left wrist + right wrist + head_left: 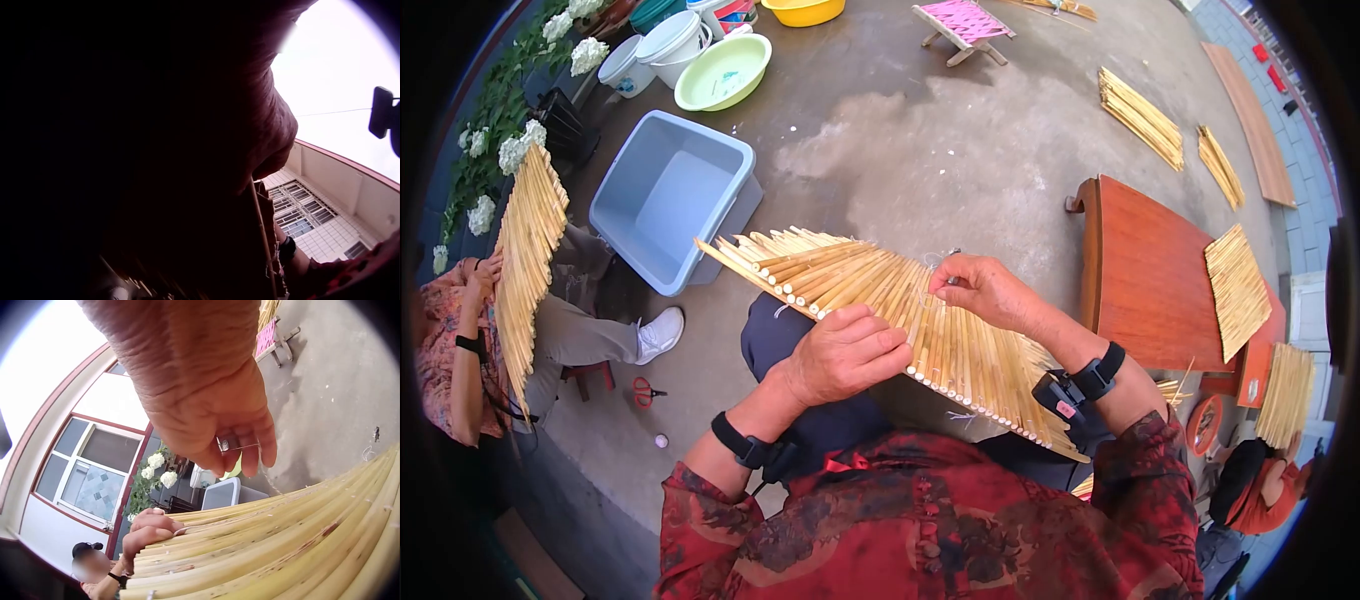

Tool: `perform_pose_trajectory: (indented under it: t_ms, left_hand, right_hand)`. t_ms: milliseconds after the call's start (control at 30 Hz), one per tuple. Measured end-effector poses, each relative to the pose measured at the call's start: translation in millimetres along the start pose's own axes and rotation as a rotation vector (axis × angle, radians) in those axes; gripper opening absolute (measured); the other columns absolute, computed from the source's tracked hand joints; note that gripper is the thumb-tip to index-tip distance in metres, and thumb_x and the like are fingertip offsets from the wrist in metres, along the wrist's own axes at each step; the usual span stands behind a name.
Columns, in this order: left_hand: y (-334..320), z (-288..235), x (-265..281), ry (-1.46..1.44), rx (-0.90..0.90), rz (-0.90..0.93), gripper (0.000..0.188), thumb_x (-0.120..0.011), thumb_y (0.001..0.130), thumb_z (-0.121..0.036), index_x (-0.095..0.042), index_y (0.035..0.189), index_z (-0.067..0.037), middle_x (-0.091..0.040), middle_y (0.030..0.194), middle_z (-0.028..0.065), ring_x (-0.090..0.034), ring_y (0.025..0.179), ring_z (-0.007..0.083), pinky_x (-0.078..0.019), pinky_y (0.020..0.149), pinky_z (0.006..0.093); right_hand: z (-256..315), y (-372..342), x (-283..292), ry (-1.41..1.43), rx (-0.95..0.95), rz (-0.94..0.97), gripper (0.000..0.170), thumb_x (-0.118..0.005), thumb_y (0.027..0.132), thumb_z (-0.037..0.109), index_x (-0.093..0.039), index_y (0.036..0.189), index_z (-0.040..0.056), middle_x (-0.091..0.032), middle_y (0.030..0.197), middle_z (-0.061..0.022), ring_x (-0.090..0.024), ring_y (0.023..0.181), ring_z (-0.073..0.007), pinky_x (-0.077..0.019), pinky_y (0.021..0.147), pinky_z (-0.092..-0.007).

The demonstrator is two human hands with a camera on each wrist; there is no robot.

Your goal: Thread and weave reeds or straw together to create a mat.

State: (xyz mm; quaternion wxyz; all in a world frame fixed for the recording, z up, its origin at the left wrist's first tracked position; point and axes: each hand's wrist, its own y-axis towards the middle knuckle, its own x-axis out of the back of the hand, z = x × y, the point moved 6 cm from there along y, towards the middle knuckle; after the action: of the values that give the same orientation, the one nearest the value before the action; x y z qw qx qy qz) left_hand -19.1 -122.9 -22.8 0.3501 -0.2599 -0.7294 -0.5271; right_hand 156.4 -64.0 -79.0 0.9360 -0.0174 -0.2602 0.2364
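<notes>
A mat of pale straw-coloured stalks (890, 300), joined side by side with thread, lies across the person's lap. The left hand (848, 355) grips the mat's near edge, fingers over the cut white ends; its palm side is dark in the left wrist view. Over the mat's upper middle, the right hand (985, 290) pinches a thin needle (242, 447) between thumb and fingers. From the needle a thread (270, 480) trails down to the stalks. A metal thimble-like band (224, 444) shows on one right finger.
A blue-grey tub (670, 190) stands ahead on the left, with scissors (645, 392) on the ground nearer. To the right is a low red-brown table (1150, 280) with another mat (1238, 290). Another person's hand (485, 270) holds a mat at far left. Stalk bundles (1140, 118) lie farther off.
</notes>
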Motion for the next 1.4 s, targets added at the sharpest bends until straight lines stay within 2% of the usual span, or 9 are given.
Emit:
perform_pose_trajectory:
  t_ms: [133,300,433,500,767,933,1033,1267,1400]
  left_hand:
    - [1.6,1.0,1.4,-0.001,-0.004,0.000,0.020,-0.060,0.069,-0.011,-0.059,0.090,-0.009,-0.059,0.087,-0.0008,-0.058,0.081,0.0129,-0.0431,0.078,0.0278]
    - [1.9,2.1,0.0,-0.006,-0.009,0.009,0.021,-0.060,0.069,-0.011,-0.059,0.091,-0.009,-0.059,0.088,-0.0003,-0.059,0.081,0.0139,-0.0436,0.078,0.0284]
    - [0.5,3.2,-0.9,0.003,0.005,0.017,0.021,-0.061,0.070,-0.011,-0.058,0.091,-0.010,-0.059,0.088,-0.0001,-0.059,0.081,0.0140,-0.0435,0.078,0.0282]
    - [0.3,1.7,0.8,-0.012,-0.016,-0.009,0.017,-0.065,0.069,-0.011,-0.060,0.086,-0.009,-0.061,0.088,0.0012,-0.059,0.079,0.0152,-0.0449,0.069,0.0285]
    - [-2.6,1.2,-3.3,-0.032,-0.029,0.007,0.019,-0.060,0.075,-0.012,-0.058,0.093,-0.007,-0.060,0.094,0.0041,-0.058,0.083,0.0165,-0.0435,0.081,0.0302]
    - [-3.6,0.3,-3.5,-0.020,-0.036,-0.004,0.019,-0.060,0.076,-0.012,-0.058,0.094,-0.007,-0.059,0.094,0.0039,-0.057,0.082,0.0165,-0.0431,0.082,0.0303]
    - [-3.3,0.6,-4.7,-0.043,-0.030,-0.008,0.018,-0.060,0.076,-0.012,-0.057,0.094,-0.007,-0.058,0.094,0.0036,-0.057,0.081,0.0164,-0.0426,0.082,0.0305]
    - [-1.8,1.3,-2.6,-0.056,-0.029,-0.029,0.016,-0.059,0.077,-0.012,-0.057,0.093,-0.007,-0.058,0.092,0.0026,-0.056,0.080,0.0164,-0.0411,0.084,0.0306]
    - [-1.5,1.3,-3.6,-0.051,-0.022,-0.027,0.015,-0.059,0.077,-0.013,-0.057,0.091,-0.008,-0.058,0.090,0.0021,-0.056,0.079,0.0162,-0.0402,0.085,0.0301]
  right_hand:
    - [-17.5,7.5,7.9,0.005,-0.319,0.054,0.011,-0.060,0.088,0.009,-0.061,0.097,0.0038,-0.059,0.080,-0.0006,-0.054,0.072,-0.0083,-0.0467,0.069,-0.0248]
    - [34.2,10.2,-14.5,-0.415,0.305,0.070,0.021,-0.062,0.080,0.004,-0.062,0.101,0.0075,-0.062,0.089,-0.0076,-0.060,0.084,-0.0245,-0.0480,0.075,-0.0357]
    - [45.8,7.2,-14.3,-0.572,0.413,-0.125,0.025,-0.063,0.076,0.003,-0.062,0.101,0.0085,-0.060,0.094,-0.0117,-0.057,0.094,-0.0323,-0.0451,0.082,-0.0405]
    - [37.9,1.4,-26.1,-0.242,0.210,0.256,0.023,-0.063,0.076,0.005,-0.061,0.099,0.0077,-0.060,0.092,-0.0112,-0.057,0.095,-0.0302,-0.0435,0.084,-0.0384]
    - [58.6,-13.3,-28.3,-0.451,0.467,0.238,0.012,-0.062,0.075,0.006,-0.060,0.087,0.0044,-0.060,0.086,-0.0115,-0.060,0.082,-0.0292,-0.0469,0.068,-0.0379]
    - [14.8,-19.0,-12.0,0.629,-0.344,0.307,0.008,-0.061,0.085,0.010,-0.058,0.084,0.0028,-0.062,0.079,-0.0004,-0.059,0.077,-0.0108,-0.0458,0.068,-0.0253]
    - [19.9,-24.8,-1.2,0.538,-0.489,0.421,0.011,-0.062,0.086,0.012,-0.061,0.089,0.0013,-0.061,0.077,0.0030,-0.058,0.075,-0.0074,-0.0452,0.069,-0.0231]
    - [14.4,-41.0,8.9,0.198,-0.301,0.575,0.019,-0.067,0.085,0.019,-0.068,0.096,0.0041,-0.052,0.064,0.0050,-0.048,0.066,-0.0026,-0.0383,0.059,-0.0205]
    - [29.0,-34.9,16.9,0.622,-0.239,0.314,0.022,-0.059,0.090,0.021,-0.064,0.082,0.0011,-0.059,0.075,-0.0047,-0.058,0.075,-0.0143,-0.0459,0.075,-0.0303]
